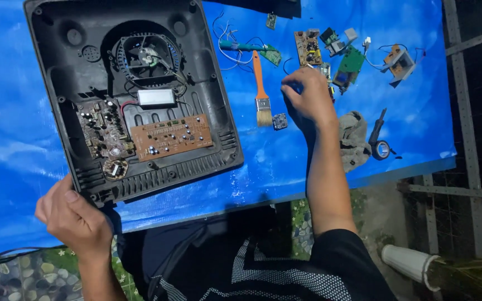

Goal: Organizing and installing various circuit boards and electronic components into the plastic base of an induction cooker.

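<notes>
So the black appliance housing (135,95) is sitting opened up at the left end of the blue surface (12,139), guts exposed: fan (147,56) near the far side, a white block (156,97) below it, a brown circuit board (171,137) and a darker populated board (100,131) still seated inside. Left hand (73,220) is curled closed around the housing's near-left corner. Right hand (309,97) is out by the far-right side, fingers bent down among loose small boards (308,47); can't tell if it's pinching anything. An orange-handled brush (260,92), a grey rag (354,139) and a tape roll (381,149) lie nearby. Looks like teardown's done, boards still untouched.
</notes>
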